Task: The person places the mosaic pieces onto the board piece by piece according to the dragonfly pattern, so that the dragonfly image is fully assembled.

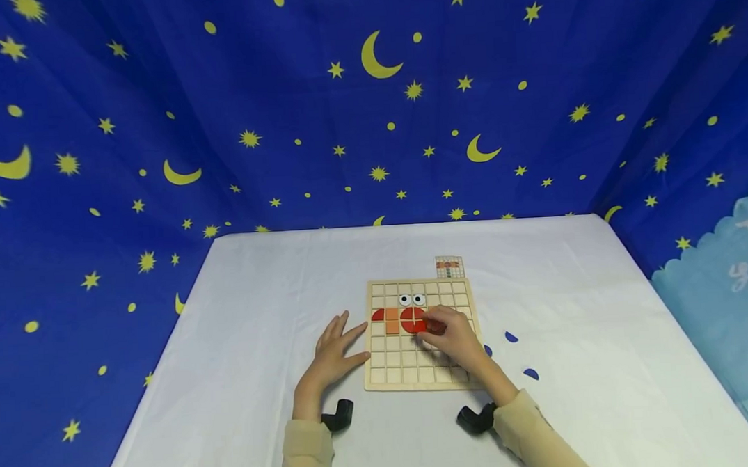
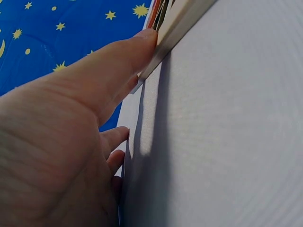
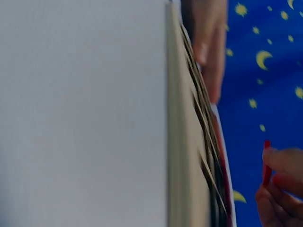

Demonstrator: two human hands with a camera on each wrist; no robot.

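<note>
My right hand [image 1: 456, 338] is over the wooden grid board [image 1: 418, 386], beside a red round shape [image 1: 407, 320] made of several pieces. Its thumb and fingers pinch a thin red piece [image 3: 267, 163], seen edge-on in the right wrist view. The left hand [image 1: 332, 357] has its fingers spread at the board's left side, and its thumb touches the edge, as the left wrist view shows. Two round eye pieces [image 1: 412, 299] sit above the red shape. To its left lie orange squares [image 1: 392, 320] and a red quarter-round piece [image 1: 378, 315].
A small pattern card [image 1: 448, 266] lies behind the board. Blue half-round pieces [image 1: 530, 373] are scattered to the right on the white cloth [image 1: 276, 286]. Black angled objects [image 1: 339, 416] show by both wrists. Blue star-printed fabric [image 1: 318, 103] rises behind and beside the table.
</note>
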